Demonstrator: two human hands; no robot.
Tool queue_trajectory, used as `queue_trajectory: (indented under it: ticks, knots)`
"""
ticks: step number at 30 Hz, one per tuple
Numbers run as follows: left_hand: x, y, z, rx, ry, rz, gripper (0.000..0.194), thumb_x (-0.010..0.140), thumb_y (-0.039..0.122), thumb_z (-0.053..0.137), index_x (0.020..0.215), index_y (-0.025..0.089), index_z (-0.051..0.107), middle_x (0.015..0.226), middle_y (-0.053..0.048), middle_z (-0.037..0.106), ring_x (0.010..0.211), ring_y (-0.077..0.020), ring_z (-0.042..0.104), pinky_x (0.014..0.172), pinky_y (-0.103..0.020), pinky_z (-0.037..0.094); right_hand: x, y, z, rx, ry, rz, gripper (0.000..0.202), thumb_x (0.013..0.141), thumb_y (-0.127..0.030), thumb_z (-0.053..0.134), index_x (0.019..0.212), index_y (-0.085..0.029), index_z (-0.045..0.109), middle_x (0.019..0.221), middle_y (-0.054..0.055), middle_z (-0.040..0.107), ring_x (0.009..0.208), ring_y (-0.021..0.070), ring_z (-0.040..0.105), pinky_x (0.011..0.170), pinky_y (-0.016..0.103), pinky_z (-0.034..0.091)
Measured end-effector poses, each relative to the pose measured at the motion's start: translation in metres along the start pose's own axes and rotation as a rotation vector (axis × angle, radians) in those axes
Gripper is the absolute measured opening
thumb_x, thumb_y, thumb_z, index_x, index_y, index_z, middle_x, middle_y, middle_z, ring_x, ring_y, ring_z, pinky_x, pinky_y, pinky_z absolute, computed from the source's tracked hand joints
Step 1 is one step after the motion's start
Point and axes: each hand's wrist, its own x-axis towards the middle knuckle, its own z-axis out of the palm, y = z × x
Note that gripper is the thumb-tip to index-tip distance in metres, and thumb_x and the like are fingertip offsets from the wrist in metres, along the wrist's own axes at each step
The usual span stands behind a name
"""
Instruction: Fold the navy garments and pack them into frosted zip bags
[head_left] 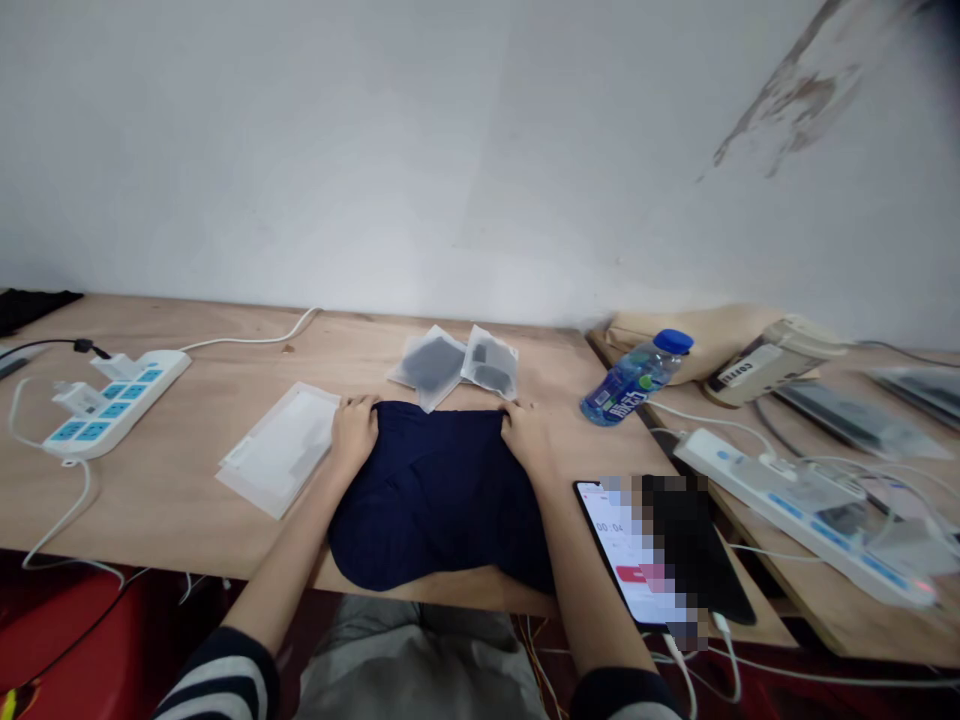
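Note:
A dark navy piece of stretchy clothing (442, 495), in shape like a pair of boxer briefs, lies spread on the table in front of me. Its straight top edge faces the wall, and its lower edge reaches the table's front edge. My left hand (355, 432) has its fingers curled at the top left corner of the cloth. At the opposite corner, my right hand (523, 432) pinches the cloth in the same way. Two frosted packets (431, 362) with dark contents lie just beyond the top edge. Several clear flat bags (281, 445) are stacked left of my left hand.
On the left is a white power strip (120, 400) with chargers and cables. To the right are a blue-capped bottle (634, 380), a lit phone (630, 555), a black device (705, 550), a coffee cup (772, 362) and another power strip (810, 525). A wall stands behind the table (225, 350).

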Motion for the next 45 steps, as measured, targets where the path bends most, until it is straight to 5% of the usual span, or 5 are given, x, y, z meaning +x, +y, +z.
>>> queue_trajectory:
  ticks: [10, 21, 29, 39, 45]
  knots:
    - [-0.010, -0.001, -0.033, -0.048, 0.002, -0.171, 0.018, 0.081, 0.023, 0.056, 0.090, 0.021, 0.071, 0.091, -0.006, 0.074, 0.087, -0.0225, 0.070, 0.083, -0.033, 0.051, -0.026, -0.006, -0.038, -0.206, 0.013, -0.171, 0.026, 0.089, -0.019, 0.044, 0.097, -0.019, 0.070, 0.096, 0.011, 0.073, 0.086, 0.0260, 0.067, 0.080, 0.037, 0.049]
    - [-0.131, 0.004, -0.060, -0.591, 0.188, -0.154, 0.009, 0.081, 0.029, 0.059, 0.083, 0.020, 0.061, 0.114, -0.009, 0.070, 0.109, -0.0235, 0.066, 0.095, -0.039, 0.053, -0.138, -0.002, -0.085, -0.018, 0.306, -0.265, 0.013, 0.088, -0.029, 0.058, 0.092, -0.022, 0.069, 0.096, 0.006, 0.072, 0.090, 0.0218, 0.069, 0.084, 0.036, 0.055]
    - [-0.209, -0.007, -0.079, -0.210, 0.030, 0.014, 0.022, 0.083, 0.019, 0.055, 0.102, 0.024, 0.064, 0.122, -0.007, 0.066, 0.113, -0.0264, 0.062, 0.095, -0.045, 0.050, -0.209, 0.033, -0.101, -0.044, -0.137, -0.101, 0.021, 0.086, -0.033, 0.054, 0.094, -0.023, 0.071, 0.099, 0.008, 0.075, 0.073, 0.0204, 0.072, 0.063, 0.031, 0.060]
    - [-0.135, 0.071, -0.038, -0.071, -0.090, 0.325, 0.049, 0.096, 0.026, 0.043, 0.145, 0.027, 0.041, 0.154, -0.006, 0.038, 0.142, -0.0257, 0.035, 0.113, -0.047, 0.035, -0.144, -0.040, -0.041, -0.217, -0.110, -0.376, 0.035, 0.097, -0.024, 0.037, 0.120, -0.019, 0.062, 0.134, 0.011, 0.060, 0.123, 0.0244, 0.056, 0.103, 0.043, 0.046]
    - [-0.122, 0.062, -0.003, 0.006, -0.224, 0.393, 0.075, 0.088, 0.051, 0.055, 0.152, 0.025, 0.027, 0.160, -0.011, 0.024, 0.146, -0.0330, 0.023, 0.116, -0.056, 0.023, -0.125, -0.007, -0.017, -0.445, -0.204, -0.458, 0.037, 0.096, -0.019, 0.036, 0.123, -0.019, 0.061, 0.140, 0.012, 0.055, 0.134, 0.0304, 0.046, 0.109, 0.058, 0.033]
